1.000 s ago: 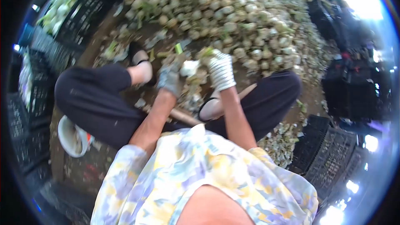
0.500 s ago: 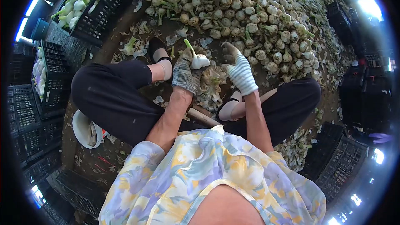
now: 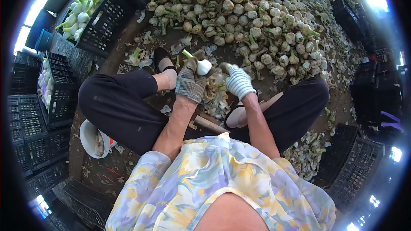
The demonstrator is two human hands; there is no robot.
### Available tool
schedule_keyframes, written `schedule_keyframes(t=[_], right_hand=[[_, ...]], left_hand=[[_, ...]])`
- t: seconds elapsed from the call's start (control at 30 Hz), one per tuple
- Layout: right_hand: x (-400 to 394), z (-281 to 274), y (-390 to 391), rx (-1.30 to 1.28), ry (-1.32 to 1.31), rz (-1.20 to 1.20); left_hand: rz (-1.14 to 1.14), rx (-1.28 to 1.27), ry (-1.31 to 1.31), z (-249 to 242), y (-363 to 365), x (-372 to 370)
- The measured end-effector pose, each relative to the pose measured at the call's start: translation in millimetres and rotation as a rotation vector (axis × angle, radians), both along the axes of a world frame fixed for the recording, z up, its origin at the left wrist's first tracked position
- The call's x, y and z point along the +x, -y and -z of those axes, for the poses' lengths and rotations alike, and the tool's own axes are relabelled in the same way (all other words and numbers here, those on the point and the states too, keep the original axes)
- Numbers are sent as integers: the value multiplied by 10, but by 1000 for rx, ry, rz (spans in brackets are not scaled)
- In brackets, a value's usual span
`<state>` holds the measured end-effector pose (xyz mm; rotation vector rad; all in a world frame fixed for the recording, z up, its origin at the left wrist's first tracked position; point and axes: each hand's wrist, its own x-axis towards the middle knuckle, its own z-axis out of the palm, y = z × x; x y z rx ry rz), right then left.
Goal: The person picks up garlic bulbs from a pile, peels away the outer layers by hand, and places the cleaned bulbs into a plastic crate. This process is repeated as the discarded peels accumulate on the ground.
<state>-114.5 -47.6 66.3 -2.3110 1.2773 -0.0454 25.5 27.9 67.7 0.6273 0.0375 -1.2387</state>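
Observation:
My left hand [image 3: 189, 79], in a dirty grey glove, grips a peeled white garlic bulb [image 3: 204, 67] whose short green stem [image 3: 187, 53] points up and left. To the right, my right hand [image 3: 239, 80] wears a white-and-grey striped glove with soiled fingertips. Its fingers are drawn together a little apart from the bulb; whatever they may hold is hidden. Loose papery garlic skins [image 3: 218, 106] lie on the ground below, between my hands and feet.
A large heap of unpeeled garlic [image 3: 239, 17] spreads ahead. Clean bulbs fill a black crate [image 3: 96, 30] at upper left, with another crate [image 3: 60, 98] below it. A white bucket [image 3: 92, 139] stands by my left knee. Stacked crates [image 3: 357, 167] are at right.
My right hand has moved left toward the garlic, and its spread fingers have drawn together. The bulb has turned in my left hand and looks whiter and smoother.

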Motion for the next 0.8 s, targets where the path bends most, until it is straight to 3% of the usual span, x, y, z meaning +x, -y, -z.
schedule_keyframes(t=[0.07, 0.13, 0.2, 0.3, 0.33, 0.4, 0.47, 0.53, 0.57, 0.6, 0.63, 0.67, 0.73, 0.8], right_hand=[[-15, -276, -29, -181, -17, 22], [-35, -438, -43, -293, 249, 7], [34, -551, -98, -151, 545, 27], [199, -391, -234, 189, 838, -24], [276, -357, -307, 539, 945, 53], [297, -111, -272, 560, 752, 139], [336, -198, -234, 501, 757, 182], [359, -218, -247, 501, 851, 210], [392, -224, -264, 184, 708, 70], [456, -241, -265, -137, 564, -74], [521, -243, -312, -180, 395, -67], [557, -155, -326, -236, 405, -38], [572, 85, -275, -195, 325, -63], [453, 462, -336, -208, -37, -241]], left_hand=[[14, -44, -47, 149, 18, 76], [-15, 19, -81, 200, 22, 79], [-95, 94, -99, 243, 37, 17], [-117, -9, -70, 363, 49, 77], [-136, 14, -158, 481, 59, 112], [-171, -26, -25, 478, 24, 135], [-122, 3, -106, 579, 15, 256], [109, 356, 943, 681, 60, 360], [-42, 200, 792, 558, 1, 253], [60, 304, 1202, 835, 18, 270], [-13, 343, 1190, 988, -10, 196], [-91, 373, 1178, 1074, -26, 90], [-260, 368, 776, 1098, 39, 28], [-243, 257, 193, 1131, 42, 219]])
